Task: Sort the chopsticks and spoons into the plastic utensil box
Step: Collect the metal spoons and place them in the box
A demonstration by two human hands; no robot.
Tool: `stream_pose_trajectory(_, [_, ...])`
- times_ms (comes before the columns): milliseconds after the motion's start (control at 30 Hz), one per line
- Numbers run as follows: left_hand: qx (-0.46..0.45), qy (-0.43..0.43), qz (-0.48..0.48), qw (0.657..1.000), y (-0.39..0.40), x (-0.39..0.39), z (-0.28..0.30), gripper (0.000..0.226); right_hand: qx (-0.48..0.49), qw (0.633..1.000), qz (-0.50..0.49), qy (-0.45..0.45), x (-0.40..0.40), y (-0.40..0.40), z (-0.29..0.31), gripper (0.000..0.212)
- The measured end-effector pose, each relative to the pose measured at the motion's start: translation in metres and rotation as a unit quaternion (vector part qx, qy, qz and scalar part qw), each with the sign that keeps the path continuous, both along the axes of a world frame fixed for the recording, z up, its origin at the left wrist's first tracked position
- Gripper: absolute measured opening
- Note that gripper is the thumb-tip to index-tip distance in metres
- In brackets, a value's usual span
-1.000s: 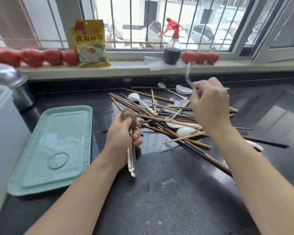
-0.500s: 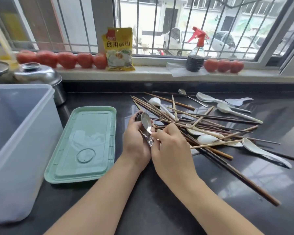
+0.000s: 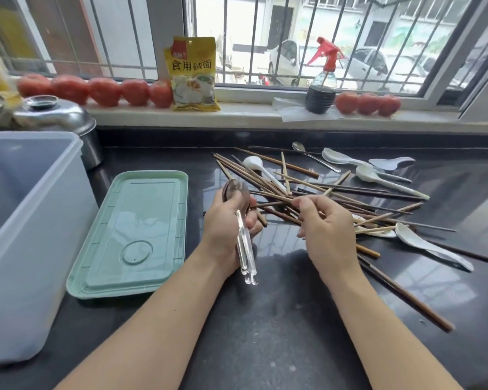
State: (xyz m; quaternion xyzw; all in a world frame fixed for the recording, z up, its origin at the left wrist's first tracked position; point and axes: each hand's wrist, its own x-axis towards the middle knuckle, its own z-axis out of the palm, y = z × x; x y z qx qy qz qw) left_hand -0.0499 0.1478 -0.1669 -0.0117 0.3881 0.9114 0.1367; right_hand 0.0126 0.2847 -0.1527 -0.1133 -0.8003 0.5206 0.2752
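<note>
My left hand (image 3: 226,229) grips a bundle of metal spoons (image 3: 244,243), bowls up and handles pointing down toward me. My right hand (image 3: 328,232) hovers just right of it with loosely curled fingers that hold nothing, its fingertips at the near edge of the pile of brown and pale chopsticks (image 3: 316,192). White plastic spoons (image 3: 431,246) lie in and around the pile, and one metal spoon (image 3: 313,156) lies at the back. The translucent plastic utensil box (image 3: 26,220) stands at the far left, with its green lid (image 3: 133,235) flat on the counter beside it.
The black counter (image 3: 265,333) reaches back to a sill with tomatoes (image 3: 104,91), a yellow packet (image 3: 193,74) and a red-topped spray bottle (image 3: 321,88). A steel pot lid (image 3: 51,114) sits behind the box. Long chopsticks (image 3: 406,296) stick out toward me on the right.
My right hand carried a metal spoon from the pile to the bundle in my left hand, let go of it, and has drawn back to the right.
</note>
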Motion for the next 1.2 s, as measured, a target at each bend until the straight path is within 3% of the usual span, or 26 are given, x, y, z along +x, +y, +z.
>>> stream_pose_trajectory(167, [-0.022, 0.043, -0.031, 0.998, -0.002, 0.0, -0.003, 0.011, 0.018, 0.998, 0.061, 0.001, 0.0, -0.015, -0.005, 0.016])
stream_pose_trajectory(267, [-0.079, 0.076, -0.075, 0.991, 0.0, 0.003, -0.004, 0.016, -0.026, 0.991, 0.129, -0.022, 0.0, -0.023, -0.003, 0.027])
stream_pose_trajectory(400, [-0.147, 0.144, -0.164, 0.965, 0.002, 0.008, -0.004, 0.025, -0.028, 0.993, 0.114, -0.026, -0.008, -0.015, -0.006, 0.031])
stream_pose_trajectory(500, [-0.094, 0.156, -0.236, 0.955, 0.004, 0.007, -0.008, 0.038, -0.066, 0.992, 0.108, -0.013, -0.01, -0.011, -0.007, 0.028])
stream_pose_trajectory(600, [-0.072, 0.125, -0.246, 0.958, 0.004, 0.005, -0.011, 0.058, -0.053, 0.993, 0.103, -0.005, -0.012, -0.012, -0.009, 0.028])
stream_pose_trajectory(867, [-0.066, 0.121, -0.263, 0.955, 0.004, 0.002, -0.007, 0.05, -0.001, 0.997, 0.074, 0.007, -0.016, -0.017, -0.013, 0.022])
stream_pose_trajectory(1000, [-0.1, 0.144, -0.213, 0.961, 0.004, -0.002, -0.015, 0.043, 0.056, 0.996, 0.059, -0.027, -0.026, -0.021, -0.002, 0.019])
stream_pose_trajectory(1067, [-0.089, 0.128, -0.177, 0.972, 0.004, -0.005, -0.015, 0.037, 0.028, 0.984, 0.148, -0.1, -0.037, -0.013, 0.014, 0.018])
stream_pose_trajectory(1133, [-0.091, 0.1, -0.096, 0.986, 0.005, -0.006, -0.012, 0.034, -0.021, 0.943, 0.29, -0.163, -0.051, 0.004, 0.03, 0.018])
stream_pose_trajectory(1200, [-0.074, 0.06, 0.013, 0.995, 0.004, -0.012, -0.011, 0.032, -0.043, 0.937, 0.304, -0.166, -0.077, 0.029, 0.035, 0.028])
